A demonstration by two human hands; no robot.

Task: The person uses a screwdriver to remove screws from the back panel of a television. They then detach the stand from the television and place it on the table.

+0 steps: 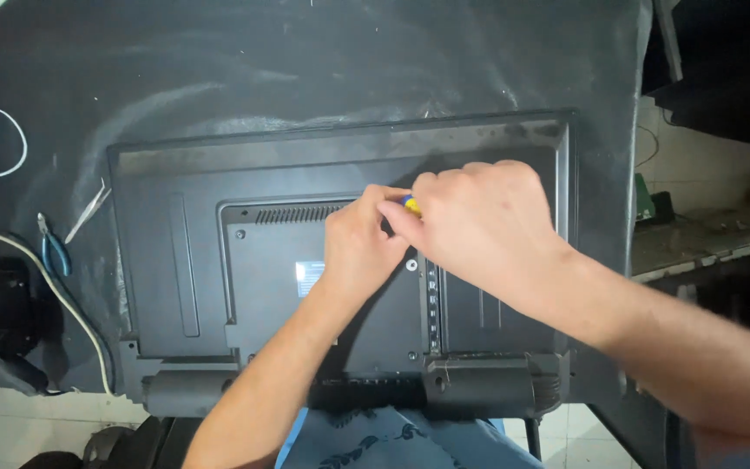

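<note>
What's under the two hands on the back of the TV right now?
Only a yellow-and-blue tool handle shows between the left hand and right hand. Its tip and the spot on the black TV back panel beneath are covered by the fingers.

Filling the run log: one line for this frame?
left hand: on screwdriver tip | right hand: gripping screwdriver | monitor back: face-down on mat | pliers, tweezers: left
</note>
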